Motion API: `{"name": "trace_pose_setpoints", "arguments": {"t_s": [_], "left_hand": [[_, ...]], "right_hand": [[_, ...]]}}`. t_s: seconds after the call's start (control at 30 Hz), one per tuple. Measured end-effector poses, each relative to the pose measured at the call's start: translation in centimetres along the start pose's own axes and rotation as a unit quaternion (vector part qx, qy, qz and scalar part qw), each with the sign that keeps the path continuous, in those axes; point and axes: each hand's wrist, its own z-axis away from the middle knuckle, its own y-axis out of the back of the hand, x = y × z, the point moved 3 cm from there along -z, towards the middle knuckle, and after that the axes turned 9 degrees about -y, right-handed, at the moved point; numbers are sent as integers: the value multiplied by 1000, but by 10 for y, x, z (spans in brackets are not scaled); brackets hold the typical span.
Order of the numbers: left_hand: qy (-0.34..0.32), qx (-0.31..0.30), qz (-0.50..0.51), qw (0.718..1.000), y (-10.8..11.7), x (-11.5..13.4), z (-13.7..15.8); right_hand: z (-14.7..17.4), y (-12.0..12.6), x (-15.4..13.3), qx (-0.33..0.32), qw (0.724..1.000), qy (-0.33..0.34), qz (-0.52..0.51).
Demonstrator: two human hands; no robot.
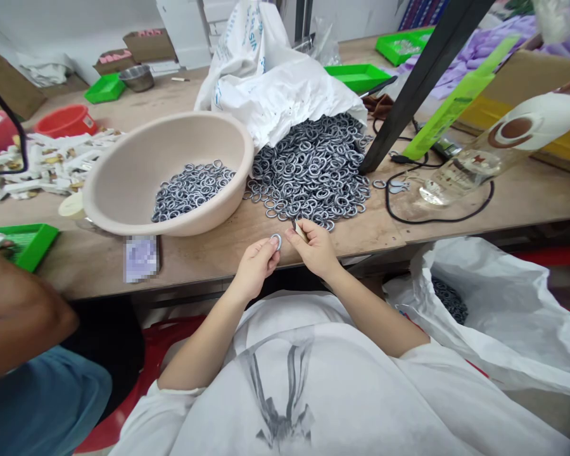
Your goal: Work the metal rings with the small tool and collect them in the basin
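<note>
My left hand is closed, pinching a single grey ring at the table's front edge. Just to its right, my right hand is closed around a small slim tool with a pale body and a dark end; its exact kind is too small to make out. The two hands are close together but apart. Behind them a heap of grey rings spills from a white sack. A beige basin to the left holds more of these rings.
A co-worker's arm is at the left beside a green tray. White parts lie behind. A dark metal post, a clear bottle and a black cable stand right. An open white sack sits below.
</note>
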Motion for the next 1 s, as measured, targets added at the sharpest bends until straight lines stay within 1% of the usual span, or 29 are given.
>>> {"name": "trace_pose_setpoints", "arguments": {"t_s": [0.17,0.37,0.53,0.73,0.8,0.9,1.0], "left_hand": [[-25,-11,-12,1000,-2,5,-8],[-11,-12,28,999,7,-3,-16],[-6,-28,54,998,12,-1,-14],[-11,-41,42,998,11,0,-14],[-6,-40,30,999,9,-1,-15],[-11,-49,20,999,8,-3,-15],[-12,-68,19,997,9,-5,-15]], "right_hand": [[0,1,2,-7,1000,-11,-3],[1,0,0,-21,1000,-4,-2],[2,0,2,-29,999,19,27],[1,2,4,-39,999,13,20],[1,2,2,-51,999,14,0],[2,-4,-2,-95,995,15,-28],[1,-9,-1,-116,992,-7,-55]]}}
